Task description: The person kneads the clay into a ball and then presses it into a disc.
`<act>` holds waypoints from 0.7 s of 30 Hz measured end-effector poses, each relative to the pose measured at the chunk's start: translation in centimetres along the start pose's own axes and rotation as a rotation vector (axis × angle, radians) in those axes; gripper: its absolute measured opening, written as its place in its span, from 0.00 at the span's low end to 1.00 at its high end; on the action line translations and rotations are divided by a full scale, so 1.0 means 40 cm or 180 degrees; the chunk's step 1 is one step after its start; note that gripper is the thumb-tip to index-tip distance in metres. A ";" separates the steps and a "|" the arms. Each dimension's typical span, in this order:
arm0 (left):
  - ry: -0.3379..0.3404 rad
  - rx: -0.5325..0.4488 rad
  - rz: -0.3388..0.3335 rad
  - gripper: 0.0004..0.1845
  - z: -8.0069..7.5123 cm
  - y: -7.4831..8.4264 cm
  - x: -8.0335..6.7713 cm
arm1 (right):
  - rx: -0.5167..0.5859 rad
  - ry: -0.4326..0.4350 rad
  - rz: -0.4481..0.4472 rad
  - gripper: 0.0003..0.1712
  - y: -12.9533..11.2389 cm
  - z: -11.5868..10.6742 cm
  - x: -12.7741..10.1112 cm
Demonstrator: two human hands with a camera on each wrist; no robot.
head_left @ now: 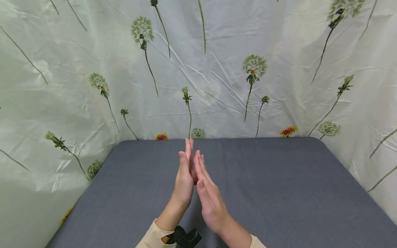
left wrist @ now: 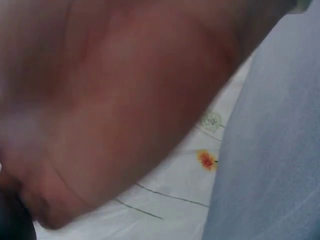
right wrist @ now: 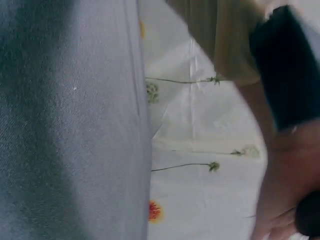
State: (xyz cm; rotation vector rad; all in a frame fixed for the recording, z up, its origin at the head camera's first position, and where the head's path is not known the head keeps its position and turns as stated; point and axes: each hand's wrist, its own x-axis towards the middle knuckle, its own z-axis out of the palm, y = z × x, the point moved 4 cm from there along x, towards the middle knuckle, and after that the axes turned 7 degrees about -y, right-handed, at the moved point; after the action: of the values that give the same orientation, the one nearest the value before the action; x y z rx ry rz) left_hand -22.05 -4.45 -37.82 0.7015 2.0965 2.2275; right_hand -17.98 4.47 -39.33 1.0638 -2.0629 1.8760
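Over the grey cloth-covered table [head_left: 279, 189], two bare hands stand upright with their palms facing each other. The left hand [head_left: 184, 179] has straight fingers pointing up and away. The right hand [head_left: 211, 201] leans toward it, fingers straight too, and a narrow gap shows between the palms lower down. Whether the palms touch farther in is hidden. No object is visible between them. Blurred skin [left wrist: 130, 110] fills much of the left wrist view. A black wrist device [head_left: 186, 237] sits at the left cuff; in the right wrist view a dark block [right wrist: 287, 70] lies against a sleeve.
A pale curtain [head_left: 211, 79] printed with dandelions and flowers hangs behind and beside the table. Cream sleeves [head_left: 152, 236] cover the forearms at the near edge of the view.
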 end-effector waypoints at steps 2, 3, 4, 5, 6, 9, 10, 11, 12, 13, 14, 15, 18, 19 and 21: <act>-0.0056 -0.0138 -0.0067 0.41 0.006 -0.014 0.003 | -0.0242 0.0029 -0.0145 0.33 -0.016 -0.006 0.000; -0.0131 -0.0159 -0.0084 0.41 0.016 -0.019 0.001 | -0.0370 0.0063 -0.0234 0.33 -0.022 -0.015 0.002; -0.0214 -0.0136 -0.0083 0.40 0.030 -0.023 -0.001 | -0.0490 0.0109 -0.0300 0.33 -0.027 -0.028 0.005; -0.0308 -0.0102 -0.0092 0.39 0.046 -0.028 -0.005 | -0.0560 0.0156 -0.0318 0.33 -0.028 -0.044 0.008; -0.0411 -0.0066 -0.0095 0.38 0.064 -0.031 -0.011 | -0.0578 0.0196 -0.0294 0.32 -0.027 -0.062 0.011; -0.0625 0.0123 -0.0113 0.34 0.106 -0.032 -0.032 | -0.0395 0.0258 -0.0113 0.32 -0.009 -0.110 0.020; -0.0625 0.0198 -0.0133 0.33 0.112 -0.029 -0.039 | -0.0237 0.0250 -0.0025 0.33 0.000 -0.119 0.022; -0.0602 0.0296 -0.0134 0.33 0.114 -0.024 -0.045 | -0.0075 0.0233 0.0052 0.34 0.013 -0.123 0.023; -0.0553 0.0393 -0.0114 0.33 0.112 -0.017 -0.049 | 0.0056 0.0203 0.0103 0.35 0.023 -0.121 0.023; -0.0489 0.0491 -0.0084 0.32 0.107 -0.009 -0.052 | 0.0165 0.0162 0.0148 0.35 0.033 -0.114 0.022; -0.0403 0.0588 -0.0025 0.33 0.098 0.000 -0.053 | 0.0262 0.0109 0.0196 0.36 0.042 -0.102 0.021; -0.0313 0.0652 0.0044 0.33 0.087 0.010 -0.052 | 0.0325 0.0046 0.0228 0.36 0.049 -0.086 0.019; -0.0112 0.0752 0.0269 0.35 0.049 0.033 -0.041 | 0.0392 -0.0090 0.0233 0.34 0.058 -0.037 0.008; -0.0068 0.0733 0.0313 0.36 0.037 0.037 -0.036 | 0.0388 -0.0107 0.0194 0.34 0.055 -0.024 0.004; -0.0033 0.0602 0.0328 0.37 0.017 0.035 -0.023 | 0.0354 -0.0115 0.0090 0.33 0.045 -0.006 -0.001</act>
State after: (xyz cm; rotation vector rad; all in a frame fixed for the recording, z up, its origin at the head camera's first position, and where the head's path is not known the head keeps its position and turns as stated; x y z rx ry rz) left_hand -20.60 -4.24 -36.76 0.8470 2.3395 2.0858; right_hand -19.08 4.65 -40.75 1.1070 -2.0241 2.0210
